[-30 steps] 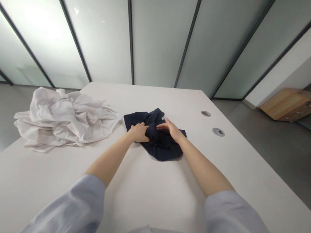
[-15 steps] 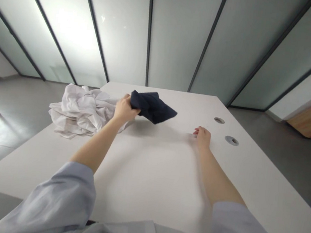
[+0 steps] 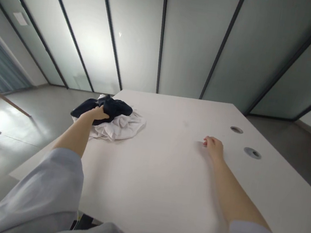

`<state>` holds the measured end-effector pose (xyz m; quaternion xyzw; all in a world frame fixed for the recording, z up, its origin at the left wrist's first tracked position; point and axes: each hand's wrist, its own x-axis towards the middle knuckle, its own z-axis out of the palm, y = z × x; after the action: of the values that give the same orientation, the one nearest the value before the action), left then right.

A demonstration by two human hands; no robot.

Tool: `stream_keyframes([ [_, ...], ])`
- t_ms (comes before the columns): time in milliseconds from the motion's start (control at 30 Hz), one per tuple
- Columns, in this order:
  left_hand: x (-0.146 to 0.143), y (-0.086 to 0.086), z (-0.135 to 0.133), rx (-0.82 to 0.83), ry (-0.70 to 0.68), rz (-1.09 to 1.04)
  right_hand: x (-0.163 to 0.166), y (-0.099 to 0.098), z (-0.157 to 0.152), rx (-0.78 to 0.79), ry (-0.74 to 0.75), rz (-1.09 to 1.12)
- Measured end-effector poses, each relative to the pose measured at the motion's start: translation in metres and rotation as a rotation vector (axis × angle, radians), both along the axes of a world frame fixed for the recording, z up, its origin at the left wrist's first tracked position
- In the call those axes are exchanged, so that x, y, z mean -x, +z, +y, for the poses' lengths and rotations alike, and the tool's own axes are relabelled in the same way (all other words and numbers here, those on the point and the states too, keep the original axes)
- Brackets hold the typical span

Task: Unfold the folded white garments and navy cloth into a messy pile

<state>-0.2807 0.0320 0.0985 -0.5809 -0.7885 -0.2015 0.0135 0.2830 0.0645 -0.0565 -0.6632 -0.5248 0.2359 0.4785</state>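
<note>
Navy cloth (image 3: 107, 106) under left hand (image 3: 96, 113), atop white heap (image 3: 122, 126)

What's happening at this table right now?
A person at a white table has their left hand on a dark navy cloth, which sits on top of a crumpled white garment near the table's left edge. The right hand rests on the bare tabletop, holding nothing, near two round holes.

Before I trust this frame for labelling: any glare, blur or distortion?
Head view: glare blooms on the frosted glass wall and the floor at far left; wide-angle distortion fans the wall's dark frames outward; the right hand and forearm look slightly motion-smeared; the left hand on the dark garment is fairly sharp.
</note>
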Motion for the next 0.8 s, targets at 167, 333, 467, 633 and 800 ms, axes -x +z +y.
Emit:
stream_keyframes([
  [167, -0.002, -0.026, -0.016, -0.016, 0.044, 0.043, 0.001, -0.001, 0.001, 0.013, 0.024, -0.036],
  [333, -0.066, -0.035, -0.049, -0.465, -0.097, 0.195, 0.002, -0.003, 0.002, 0.002, 0.021, -0.096],
  [467, -0.135, -0.06, -0.047, -0.555, -0.356, 0.155, 0.005, -0.004, 0.007, 0.041, -0.016, -0.12],
  [633, -0.205, -0.093, -0.006, -0.28, -0.508, 0.144, 0.016, 0.001, 0.019, 0.092, -0.071, -0.179],
  [800, -0.243, -0.129, 0.018, -0.1, -0.511, 0.207, 0.043, 0.004, 0.015, -0.076, 0.03, -0.623],
])
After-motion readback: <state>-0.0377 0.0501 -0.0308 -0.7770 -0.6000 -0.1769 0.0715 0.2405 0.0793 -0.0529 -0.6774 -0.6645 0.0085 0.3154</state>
